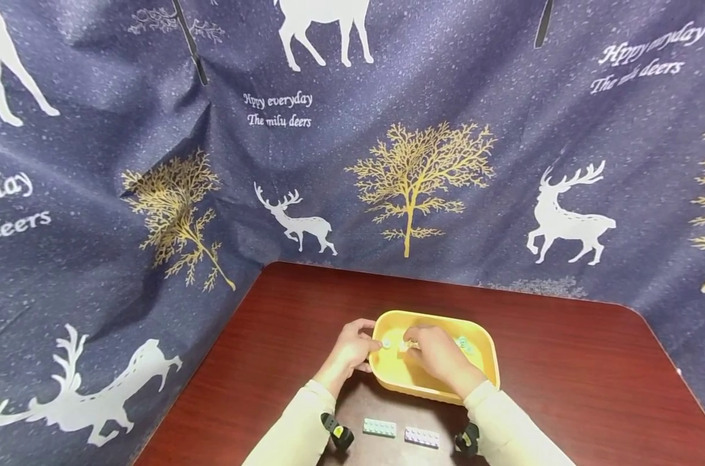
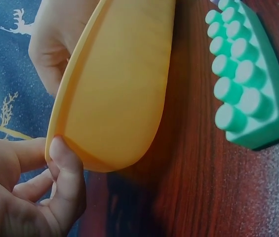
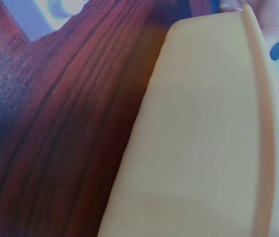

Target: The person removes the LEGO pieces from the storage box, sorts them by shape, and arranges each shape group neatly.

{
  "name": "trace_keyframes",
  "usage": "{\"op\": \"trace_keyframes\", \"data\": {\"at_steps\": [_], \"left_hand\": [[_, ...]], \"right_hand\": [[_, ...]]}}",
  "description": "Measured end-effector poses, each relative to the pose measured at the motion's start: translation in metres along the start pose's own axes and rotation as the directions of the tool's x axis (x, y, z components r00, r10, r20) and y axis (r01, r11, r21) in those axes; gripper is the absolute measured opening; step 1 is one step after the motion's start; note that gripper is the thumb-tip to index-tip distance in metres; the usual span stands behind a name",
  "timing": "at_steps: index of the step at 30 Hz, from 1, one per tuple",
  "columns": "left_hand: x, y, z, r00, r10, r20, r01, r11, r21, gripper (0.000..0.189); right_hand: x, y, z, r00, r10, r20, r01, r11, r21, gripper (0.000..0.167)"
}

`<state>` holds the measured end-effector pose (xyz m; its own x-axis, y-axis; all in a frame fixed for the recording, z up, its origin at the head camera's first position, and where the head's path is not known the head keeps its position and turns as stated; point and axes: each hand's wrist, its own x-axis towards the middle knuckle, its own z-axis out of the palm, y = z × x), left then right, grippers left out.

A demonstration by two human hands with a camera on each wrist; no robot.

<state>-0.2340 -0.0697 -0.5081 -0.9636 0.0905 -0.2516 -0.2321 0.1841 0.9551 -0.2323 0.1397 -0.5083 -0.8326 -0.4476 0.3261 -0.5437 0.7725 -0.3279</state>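
A yellow plastic bin point(image 1: 440, 390) stands on the table. My left hand point(image 1: 352, 346) grips its left end, the thumb point(image 2: 65, 163) and fingers pinching the rim in the left wrist view. My right hand point(image 1: 440, 353) reaches down inside the bin. Its fingertips close around a small pale yellow piece point(image 1: 409, 345) that looks like a toy brick; the bin wall hides this in the right wrist view. A small green piece point(image 1: 462, 343) lies in the right part of the bin, and a small whitish piece point(image 1: 386, 343) near the left end.
In front of the bin a mint green studded brick point(image 1: 379, 427) and a pale purple one point(image 1: 422, 437) lie side by side on the dark red wooden table point(image 1: 306, 304). A blue cloth point(image 1: 352, 181) printed with deer and trees hangs behind and at the left.
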Motion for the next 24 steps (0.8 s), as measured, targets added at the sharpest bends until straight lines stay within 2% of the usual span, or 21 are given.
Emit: {"op": "trace_keyframes", "data": {"at_steps": [10, 24], "left_hand": [[-0.002, 0.000, -0.002, 1.000, -0.007, 0.019, 0.008, 1.000, -0.020, 0.049], [-0.001, 0.000, -0.001, 1.000, -0.013, 0.027, 0.013, 1.000, -0.027, 0.051]], "right_hand": [[-0.014, 0.000, -0.016, 0.998, -0.007, -0.065, 0.008, 1.000, 0.012, 0.020], [-0.035, -0.006, -0.035, 0.997, 0.059, -0.047, -0.059, 0.998, -0.009, 0.022]]}}
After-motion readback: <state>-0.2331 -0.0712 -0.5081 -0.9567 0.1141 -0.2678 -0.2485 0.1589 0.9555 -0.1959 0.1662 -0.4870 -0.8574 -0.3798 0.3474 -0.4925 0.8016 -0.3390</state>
